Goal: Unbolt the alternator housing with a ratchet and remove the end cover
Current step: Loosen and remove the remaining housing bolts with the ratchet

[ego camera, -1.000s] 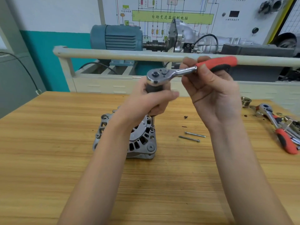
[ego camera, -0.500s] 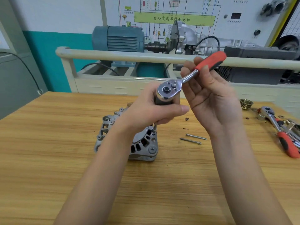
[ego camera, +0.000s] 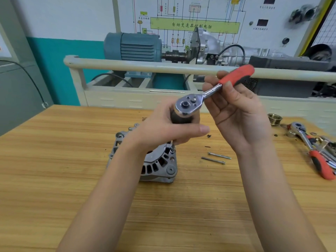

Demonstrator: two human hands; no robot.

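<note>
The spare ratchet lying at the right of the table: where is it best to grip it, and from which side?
Grip the spare ratchet by its red handle, coming from above on the near side. The handle points toward the person and looks bare there, while other metal parts crowd close around its chrome head and shank.

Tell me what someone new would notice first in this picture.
The ratchet with its red handle, held up mid-frame: the right hand holds the handle, the left hand grips the dark extension under its head. Below the left hand the alternator sits on the wooden table. Two long bolts lie to its right, and a second ratchet near the right edge.
</note>
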